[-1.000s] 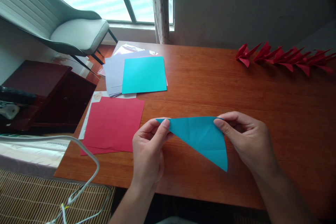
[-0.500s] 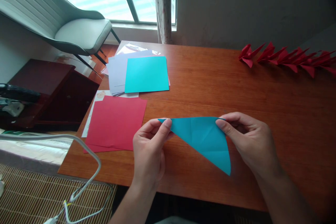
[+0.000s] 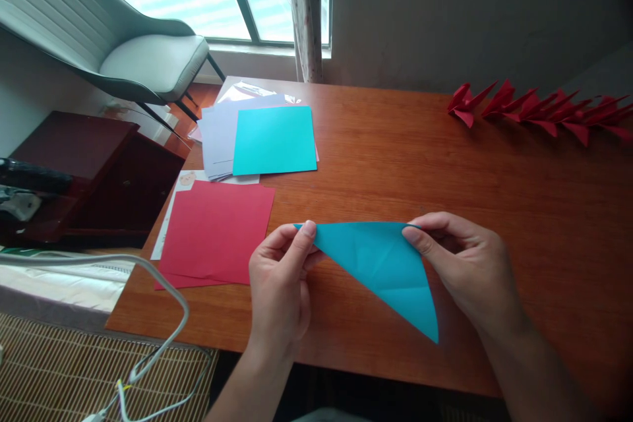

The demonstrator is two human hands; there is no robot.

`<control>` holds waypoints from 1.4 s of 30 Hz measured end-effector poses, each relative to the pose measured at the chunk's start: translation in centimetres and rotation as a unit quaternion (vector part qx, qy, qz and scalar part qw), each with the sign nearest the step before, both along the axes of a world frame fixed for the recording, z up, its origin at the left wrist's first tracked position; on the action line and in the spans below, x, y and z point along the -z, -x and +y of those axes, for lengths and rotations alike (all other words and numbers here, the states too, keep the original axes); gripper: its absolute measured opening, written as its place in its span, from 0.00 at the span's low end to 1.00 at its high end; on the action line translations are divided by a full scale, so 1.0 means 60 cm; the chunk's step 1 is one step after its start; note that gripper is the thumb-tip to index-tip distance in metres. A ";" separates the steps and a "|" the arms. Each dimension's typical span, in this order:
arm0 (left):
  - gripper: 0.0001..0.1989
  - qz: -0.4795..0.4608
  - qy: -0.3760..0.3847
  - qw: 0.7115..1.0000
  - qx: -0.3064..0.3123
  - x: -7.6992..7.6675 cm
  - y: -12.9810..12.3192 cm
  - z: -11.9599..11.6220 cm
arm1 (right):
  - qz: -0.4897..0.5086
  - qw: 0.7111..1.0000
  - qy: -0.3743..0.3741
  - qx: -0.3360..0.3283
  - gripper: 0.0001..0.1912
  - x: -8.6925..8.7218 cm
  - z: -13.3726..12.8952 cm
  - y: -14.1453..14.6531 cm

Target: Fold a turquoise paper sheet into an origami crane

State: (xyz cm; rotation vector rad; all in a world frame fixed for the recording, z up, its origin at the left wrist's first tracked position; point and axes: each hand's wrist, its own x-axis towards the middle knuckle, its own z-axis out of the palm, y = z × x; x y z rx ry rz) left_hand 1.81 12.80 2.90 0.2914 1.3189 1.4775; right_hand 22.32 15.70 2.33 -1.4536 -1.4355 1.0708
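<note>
A creased blue sheet of origami paper [image 3: 380, 264], folded into a triangle, is stretched between my two hands above the table. My left hand [image 3: 284, 270] pinches its left corner between thumb and fingers. At the upper right corner, my right hand [image 3: 459, 264] grips the paper the same way. The top edge runs nearly level from hand to hand, and the lower right point hangs free. Fingers behind the paper are partly hidden.
Red paper sheets [image 3: 212, 231] lie left of my left hand. Behind them a turquoise sheet [image 3: 274, 140] rests on pale sheets [image 3: 217, 135]. Red folded paper cranes [image 3: 544, 112] stand in a row at the far right of the wooden table [image 3: 376, 145]. A white cable [image 3: 168, 290] crosses the lower left.
The hanging point of the blue paper has dropped slightly lower, and its creases catch the light differently. Both hands keep their pinch, nearly in the same place.
</note>
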 end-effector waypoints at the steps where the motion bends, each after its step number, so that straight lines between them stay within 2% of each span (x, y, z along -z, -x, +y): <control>1: 0.12 0.001 -0.001 1.000 -0.002 0.001 0.000 0.000 | 0.001 1.000 0.000 -0.001 0.02 0.000 0.000 0.000; 4: 0.11 -0.003 -0.009 1.000 0.009 0.003 -0.003 0.000 | 0.007 1.000 -0.001 0.002 0.03 -0.001 0.000 0.001; 10: 0.11 -0.016 0.003 0.993 0.113 0.009 -0.020 -0.009 | 0.030 0.999 0.010 -0.003 0.04 -0.001 0.000 0.005; 13: 0.12 -0.017 0.019 0.991 0.129 0.009 -0.030 -0.015 | 0.043 0.999 0.023 -0.013 0.05 -0.001 0.000 0.008; 19: 0.18 -0.012 0.021 0.994 0.107 0.005 -0.035 -0.011 | 0.058 0.998 0.028 -0.023 0.07 0.001 0.000 0.009; 42: 0.20 -0.012 0.034 0.996 0.081 0.004 -0.040 -0.004 | 0.080 0.996 0.036 -0.013 0.09 -0.002 0.004 0.012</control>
